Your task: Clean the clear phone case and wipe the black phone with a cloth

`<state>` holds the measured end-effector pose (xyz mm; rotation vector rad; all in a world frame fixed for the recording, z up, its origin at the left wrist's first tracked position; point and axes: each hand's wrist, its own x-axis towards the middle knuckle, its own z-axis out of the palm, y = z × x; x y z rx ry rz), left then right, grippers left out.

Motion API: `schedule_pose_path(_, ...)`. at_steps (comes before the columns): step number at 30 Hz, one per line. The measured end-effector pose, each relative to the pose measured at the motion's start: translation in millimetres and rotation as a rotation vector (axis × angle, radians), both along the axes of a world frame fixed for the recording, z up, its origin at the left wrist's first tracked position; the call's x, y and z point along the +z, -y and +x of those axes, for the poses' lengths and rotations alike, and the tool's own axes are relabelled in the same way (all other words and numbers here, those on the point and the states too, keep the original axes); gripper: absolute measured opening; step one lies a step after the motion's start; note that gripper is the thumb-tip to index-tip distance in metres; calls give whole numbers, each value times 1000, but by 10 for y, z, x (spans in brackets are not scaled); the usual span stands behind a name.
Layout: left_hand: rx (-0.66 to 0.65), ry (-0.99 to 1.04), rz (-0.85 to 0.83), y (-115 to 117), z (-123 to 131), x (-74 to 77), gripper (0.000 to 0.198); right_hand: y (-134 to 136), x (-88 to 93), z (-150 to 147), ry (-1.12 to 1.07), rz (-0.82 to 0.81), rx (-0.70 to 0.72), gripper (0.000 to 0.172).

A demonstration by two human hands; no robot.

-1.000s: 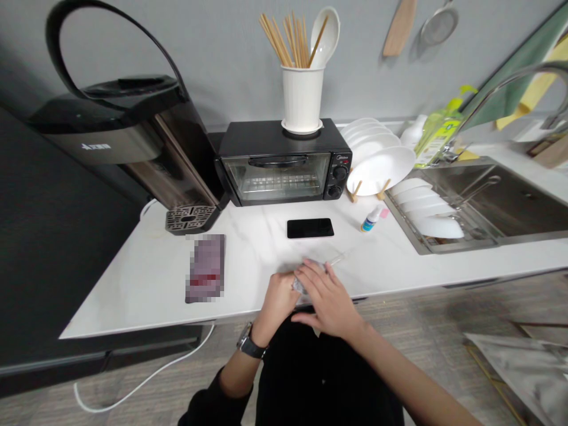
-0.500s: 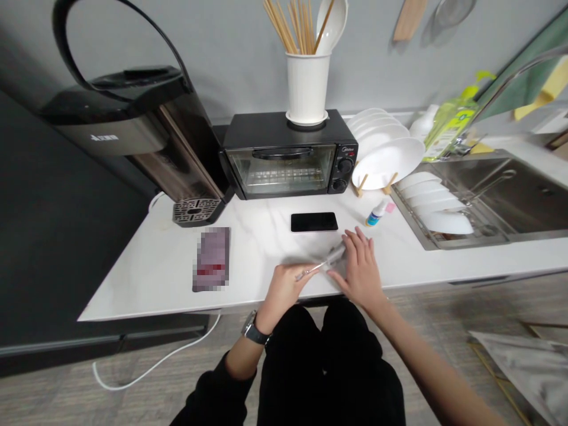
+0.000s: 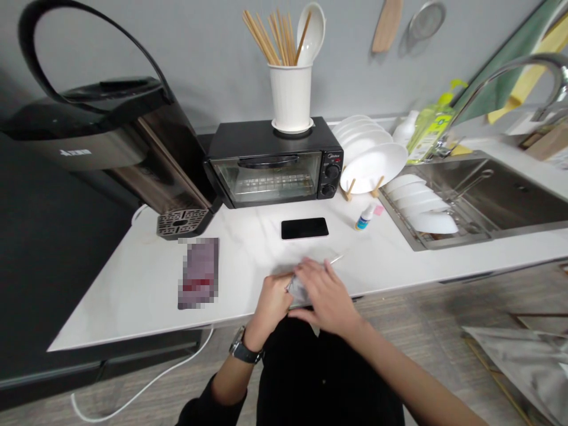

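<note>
My left hand (image 3: pixel 274 300) is closed near the counter's front edge, gripping what looks like a pair of thin-framed eyeglasses (image 3: pixel 298 288). Over them lies my right hand (image 3: pixel 326 299), its fingers bent across the lens area and its thumb below. One slim, pale temple sticks out past the right fingers; the rest is mostly hidden and slightly blurred. Beyond the hands, a black phone (image 3: pixel 305 228) lies flat on the counter. To its right stands a small spray bottle (image 3: pixel 364 218) with a blue label, beside a pink piece (image 3: pixel 378 210).
A purple pouch-like item (image 3: pixel 199 266), partly pixelated, lies on the white counter (image 3: pixel 110 296). Behind are a water dispenser (image 3: pixel 177 148), a toaster oven (image 3: pixel 270 171) with a cup of chopsticks (image 3: pixel 290 97), and racked plates (image 3: pixel 381 165). A sink (image 3: pixel 501 195) holds bowls on the right.
My right hand has moved left and closed over the eyeglasses, drawing nearer my left hand. The view has shifted slightly to the right.
</note>
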<state>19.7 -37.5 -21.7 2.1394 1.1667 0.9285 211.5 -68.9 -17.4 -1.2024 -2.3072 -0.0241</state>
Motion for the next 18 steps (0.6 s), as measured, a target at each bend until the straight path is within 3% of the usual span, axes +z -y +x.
schedule_pose_path(3, -40, 33, -43, 2, 10, -6, 27, -15, 5, 49, -73, 35, -224, 74)
schedule_pose_path(4, -34, 29, -47, 2, 12, -11, 27, -5, 6, 38, -81, 34, -221, 75)
schedule_pose_path(8, 29, -22, -22, -3, 14, -19, 29, 30, -11, -33, 5, 16, 7, 75)
schedule_pose_path(12, -8, 61, -61, -4, 26, 11, 21, -11, -28, 35, -40, 75, -278, 75)
schedule_pose_path(13, -7, 75, -66, -3, 28, 16, 20, -7, -31, 34, -46, 81, -288, 76)
schedule_pose_path(16, 43, 27, -36, 2, 29, 18, 26, 30, -40, 6, 24, 58, -65, 77)
schedule_pose_path(18, 38, 7, -41, 4, 29, 18, 29, 17, -44, 44, 57, 58, -22, 74)
